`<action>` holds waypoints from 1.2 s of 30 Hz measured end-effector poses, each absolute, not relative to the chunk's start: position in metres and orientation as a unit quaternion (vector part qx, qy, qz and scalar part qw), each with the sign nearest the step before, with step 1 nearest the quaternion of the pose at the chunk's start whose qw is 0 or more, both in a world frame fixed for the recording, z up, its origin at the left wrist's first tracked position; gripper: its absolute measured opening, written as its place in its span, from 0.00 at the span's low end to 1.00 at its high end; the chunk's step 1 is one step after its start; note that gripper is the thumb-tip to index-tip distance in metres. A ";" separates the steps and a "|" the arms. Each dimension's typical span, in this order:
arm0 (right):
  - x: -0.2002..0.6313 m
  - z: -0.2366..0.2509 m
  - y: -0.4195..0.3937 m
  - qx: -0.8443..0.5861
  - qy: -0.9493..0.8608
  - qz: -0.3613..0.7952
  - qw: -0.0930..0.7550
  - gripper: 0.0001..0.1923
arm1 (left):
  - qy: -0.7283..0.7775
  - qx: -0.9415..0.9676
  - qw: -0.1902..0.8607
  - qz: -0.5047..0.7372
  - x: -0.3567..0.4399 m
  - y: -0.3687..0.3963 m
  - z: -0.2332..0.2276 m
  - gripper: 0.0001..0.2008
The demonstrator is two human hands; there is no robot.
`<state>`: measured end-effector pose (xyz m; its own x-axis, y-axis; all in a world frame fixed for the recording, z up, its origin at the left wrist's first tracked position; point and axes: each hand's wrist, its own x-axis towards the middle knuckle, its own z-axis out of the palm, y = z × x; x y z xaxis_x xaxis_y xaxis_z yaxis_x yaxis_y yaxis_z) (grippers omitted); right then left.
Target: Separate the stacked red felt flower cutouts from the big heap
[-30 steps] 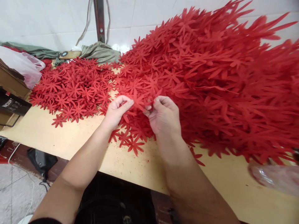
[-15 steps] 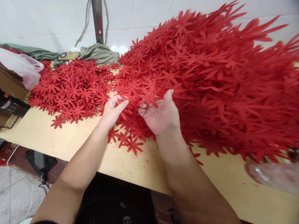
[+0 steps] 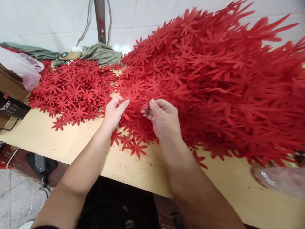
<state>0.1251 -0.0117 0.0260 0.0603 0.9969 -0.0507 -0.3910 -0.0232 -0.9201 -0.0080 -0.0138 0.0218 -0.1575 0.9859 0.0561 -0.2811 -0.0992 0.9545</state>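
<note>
Red flower-shaped cutouts with long thin petals lie heaped over the table. My left hand [image 3: 116, 112] pinches a red flower cutout between thumb and fingertips, at the front of the heap. Just right of it, my right hand [image 3: 165, 117] has its thumb pressed to the fingers on another red flower cutout, whose petals partly show. The fingers partly hide both pieces. Behind and right of my hands rises the large pile of red cutouts [image 3: 202, 76]. A lower, flatter pile [image 3: 73, 92] spreads to the left.
The pale wooden table [image 3: 78, 146] runs along a white tiled wall. At the left stand a cardboard box [image 3: 11, 83] and a white plastic bag [image 3: 22, 68]. Grey-green cloth [image 3: 101, 54] lies at the back. A clear plastic item [image 3: 278, 179] sits at the right front.
My right hand has turned from palm up, with a flower cutout lying across its fingers, to thumb and fingers closed on it. My left hand keeps its pinch in nearly the same place.
</note>
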 end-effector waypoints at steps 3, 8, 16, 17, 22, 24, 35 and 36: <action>0.126 0.023 -0.011 -0.424 -0.390 0.545 0.609 0.16 | 0.450 0.394 0.487 0.636 -0.009 -0.014 0.025 0.11; 0.125 0.019 -0.008 -0.431 -0.430 0.495 0.620 0.18 | 0.460 0.400 0.478 0.632 -0.007 -0.015 0.025 0.12; 0.119 0.024 -0.012 -0.437 -0.425 0.507 0.609 0.08 | 0.443 0.436 0.490 0.612 -0.005 -0.015 0.023 0.13; 0.119 0.024 -0.012 -0.436 -0.431 0.501 0.611 0.08 | 0.441 0.438 0.488 0.612 -0.005 -0.016 0.023 0.13; 0.119 0.024 -0.011 -0.431 -0.454 0.478 0.617 0.11 | 0.434 0.440 0.493 0.612 -0.002 -0.017 0.024 0.14; 0.119 0.023 -0.011 -0.434 -0.464 0.468 0.615 0.15 | 0.434 0.429 0.500 0.615 -0.002 -0.016 0.023 0.12; 0.126 0.001 -0.006 -0.503 -0.604 0.148 0.600 0.22 | 0.447 0.432 0.464 0.631 -0.009 -0.010 0.013 0.09; 0.125 0.002 -0.008 -0.502 -0.626 0.098 0.589 0.24 | 0.452 0.438 0.460 0.626 -0.010 -0.009 0.012 0.11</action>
<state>0.1250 -0.0076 0.0021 0.1978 0.7435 0.6388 0.5120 0.4773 -0.7141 -0.0095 -0.0095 0.0121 -0.1930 0.9721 0.1334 -0.1791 -0.1686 0.9693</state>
